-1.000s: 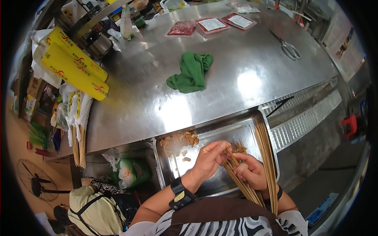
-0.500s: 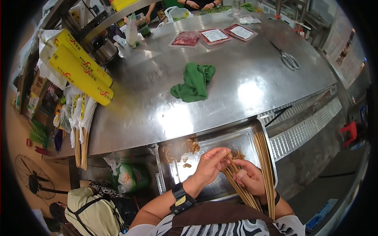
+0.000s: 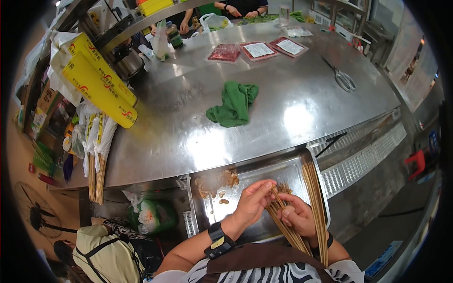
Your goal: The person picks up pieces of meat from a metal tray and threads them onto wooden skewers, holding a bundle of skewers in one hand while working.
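At the bottom centre of the frame we saw the right hand (image 3: 298, 216) closed around a bundle of skewers (image 3: 285, 221), its fingers wrapped about the sticks, whose tips fanned out over the tray (image 3: 264, 170). The left hand (image 3: 252, 200) reached in from the left, its fingers pinched at the skewer tips; whether they held a piece of meat we could not tell. The meat pieces (image 3: 218, 181) lay in a small heap in the tray's upper left corner, with a couple of loose bits just below, well apart from the hands. A row of bare sticks (image 3: 315, 207) lay along the tray's right edge. We judged the threading to be at an early stage: the sticks in the bundle looked mostly bare, no finished skewers showed anywhere, and the heap remained to be worked through. Higher up on the counter (image 3: 283, 108) sat a green cloth (image 3: 233, 104), scissors (image 3: 344, 80) and three meat packs (image 3: 257, 49), seemingly unopened.
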`<state>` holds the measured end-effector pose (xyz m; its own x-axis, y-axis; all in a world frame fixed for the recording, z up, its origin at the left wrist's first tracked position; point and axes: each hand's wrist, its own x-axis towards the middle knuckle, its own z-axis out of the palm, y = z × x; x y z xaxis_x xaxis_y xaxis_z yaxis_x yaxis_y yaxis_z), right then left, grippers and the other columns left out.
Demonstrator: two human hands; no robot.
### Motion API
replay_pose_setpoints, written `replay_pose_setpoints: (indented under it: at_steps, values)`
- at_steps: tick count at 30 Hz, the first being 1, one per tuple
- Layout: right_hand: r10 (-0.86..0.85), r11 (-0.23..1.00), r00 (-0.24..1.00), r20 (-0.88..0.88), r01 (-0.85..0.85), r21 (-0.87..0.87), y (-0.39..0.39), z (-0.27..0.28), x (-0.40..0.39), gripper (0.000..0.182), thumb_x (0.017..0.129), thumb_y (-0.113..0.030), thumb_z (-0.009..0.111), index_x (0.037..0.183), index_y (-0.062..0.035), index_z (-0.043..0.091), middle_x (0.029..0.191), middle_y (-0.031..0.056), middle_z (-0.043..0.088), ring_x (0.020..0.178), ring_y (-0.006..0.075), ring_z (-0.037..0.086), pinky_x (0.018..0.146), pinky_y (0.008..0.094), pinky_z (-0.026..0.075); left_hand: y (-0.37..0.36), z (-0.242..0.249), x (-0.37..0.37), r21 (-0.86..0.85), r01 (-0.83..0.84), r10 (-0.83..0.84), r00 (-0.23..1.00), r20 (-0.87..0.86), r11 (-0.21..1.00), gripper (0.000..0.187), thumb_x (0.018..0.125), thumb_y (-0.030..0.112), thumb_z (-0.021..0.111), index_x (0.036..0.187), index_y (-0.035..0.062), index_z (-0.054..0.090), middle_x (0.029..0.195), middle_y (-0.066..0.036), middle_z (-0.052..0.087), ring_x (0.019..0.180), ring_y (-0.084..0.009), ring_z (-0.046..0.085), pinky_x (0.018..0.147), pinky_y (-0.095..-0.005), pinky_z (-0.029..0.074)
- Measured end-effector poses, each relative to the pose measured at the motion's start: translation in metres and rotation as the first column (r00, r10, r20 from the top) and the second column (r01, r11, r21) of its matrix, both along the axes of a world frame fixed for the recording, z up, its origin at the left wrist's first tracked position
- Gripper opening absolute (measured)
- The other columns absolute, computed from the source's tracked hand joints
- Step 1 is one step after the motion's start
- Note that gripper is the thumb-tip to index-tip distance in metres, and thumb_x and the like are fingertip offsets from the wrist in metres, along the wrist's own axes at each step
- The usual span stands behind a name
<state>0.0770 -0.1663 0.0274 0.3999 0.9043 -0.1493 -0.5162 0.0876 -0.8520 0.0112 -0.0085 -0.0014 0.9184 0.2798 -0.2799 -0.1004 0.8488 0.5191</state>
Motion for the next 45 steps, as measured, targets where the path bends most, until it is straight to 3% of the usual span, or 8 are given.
replay_pose_setpoints:
  at_steps: [9, 11, 15, 21, 26, 36, 42, 45]
  values:
    - [-0.077, 0.993, 0.997, 0.013, 0.078, -0.091, 0.001, 0.004, -0.002, 0.038, 0.089, -0.007, 0.046, 0.124, -0.0013, 0.032, 0.059, -0.0014, 0.042, 0.056, 0.0074, 0.041, 0.071, 0.0255, 0.04, -0.005, -0.001, -0.004, -0.002, 0.026, -0.026, 1.0, -0.006, 1.0, 0.019, 0.091, 0.015, 0.052, 0.102, 0.0012, 0.059, 0.091, -0.006, 0.06, 0.084, -0.0137, 0.056, 0.078, -0.0278, 0.047]
    - [-0.027, 1.0, 0.999, 0.023, 0.027, -0.006, -0.002, -0.007, -0.001, 0.037, 0.09, -0.005, 0.044, 0.125, -0.0072, 0.031, 0.08, 0.0061, 0.053, 0.063, 0.0057, 0.04, 0.057, 0.0202, 0.033, -0.007, 0.003, -0.005, 0.018, 0.042, -0.042, 0.999, -0.031, 0.999, 0.02, 0.092, 0.016, 0.051, 0.103, 0.0013, 0.059, 0.095, -0.007, 0.06, 0.089, -0.0156, 0.056, 0.08, -0.0305, 0.046]
    - [-0.02, 1.0, 1.0, -0.005, 0.02, 0.009, -0.003, -0.011, 0.0, 0.034, 0.09, -0.005, 0.045, 0.122, -0.0081, 0.032, 0.082, 0.0075, 0.052, 0.064, 0.0062, 0.041, 0.058, 0.0211, 0.034, -0.01, 0.006, -0.007, 0.04, 0.081, -0.08, 0.996, -0.034, 0.996, 0.02, 0.092, 0.015, 0.05, 0.103, 0.0014, 0.059, 0.1, -0.009, 0.059, 0.092, -0.0171, 0.056, 0.081, -0.0319, 0.047]
    - [-0.053, 0.998, 0.998, -0.015, 0.053, 0.033, -0.001, -0.01, -0.002, 0.029, 0.09, -0.003, 0.045, 0.116, -0.0088, 0.034, 0.084, 0.0077, 0.051, 0.067, 0.0073, 0.041, 0.058, 0.0225, 0.034, -0.008, 0.009, -0.011, 0.096, 0.129, -0.122, 0.99, -0.076, 0.987, 0.02, 0.092, 0.014, 0.05, 0.102, 0.0008, 0.06, 0.103, -0.011, 0.06, 0.091, -0.0159, 0.056, 0.073, -0.0283, 0.046]
    - [-0.011, 1.0, 1.0, -0.003, 0.012, 0.005, -0.001, -0.009, -0.001, 0.026, 0.09, -0.003, 0.044, 0.112, -0.0092, 0.032, 0.084, 0.0056, 0.049, 0.066, 0.0071, 0.04, 0.058, 0.0223, 0.034, -0.006, 0.018, -0.013, 0.296, 0.185, -0.126, 0.97, -0.206, 0.937, 0.022, 0.09, 0.016, 0.055, 0.1, -0.0007, 0.064, 0.09, -0.007, 0.064, 0.073, -0.0087, 0.055, 0.06, -0.0214, 0.044]
    - [-0.009, 0.998, 1.0, 0.016, 0.01, -0.066, 0.002, -0.004, -0.004, 0.026, 0.09, -0.002, 0.045, 0.112, -0.0088, 0.033, 0.079, 0.0021, 0.046, 0.066, 0.006, 0.04, 0.056, 0.0219, 0.033, -0.001, 0.02, -0.017, 0.381, 0.219, -0.108, 0.95, -0.293, 0.898, 0.019, 0.087, 0.014, 0.059, 0.097, -0.0015, 0.065, 0.081, -0.003, 0.063, 0.065, -0.0063, 0.05, 0.055, -0.0185, 0.04]
    - [0.001, 0.991, 0.97, 0.242, 0.031, -0.13, 0.003, -0.009, -0.003, 0.029, 0.089, -0.006, 0.052, 0.115, -0.0033, 0.04, 0.085, 0.001, 0.047, 0.072, 0.0063, 0.044, 0.064, 0.0209, 0.037, 0.006, 0.012, -0.019, 0.415, 0.13, -0.034, 0.973, -0.229, 0.9, 0.014, 0.084, 0.011, 0.061, 0.086, -0.0022, 0.066, 0.098, -0.005, 0.058, 0.063, -0.0074, 0.047, 0.055, -0.0202, 0.039]
    - [-0.089, 0.99, 0.866, 0.493, 0.132, -0.053, 0.007, -0.003, 0.0, 0.029, 0.087, -0.008, 0.055, 0.114, -0.0026, 0.046, 0.092, 0.0036, 0.051, 0.083, 0.0099, 0.048, 0.074, 0.0239, 0.04, 0.008, 0.01, -0.019, 0.424, 0.151, -0.046, 0.968, -0.248, 0.893, 0.013, 0.084, 0.01, 0.061, 0.083, -0.0021, 0.066, 0.102, -0.005, 0.054, 0.062, -0.0074, 0.046, 0.055, -0.0202, 0.038]
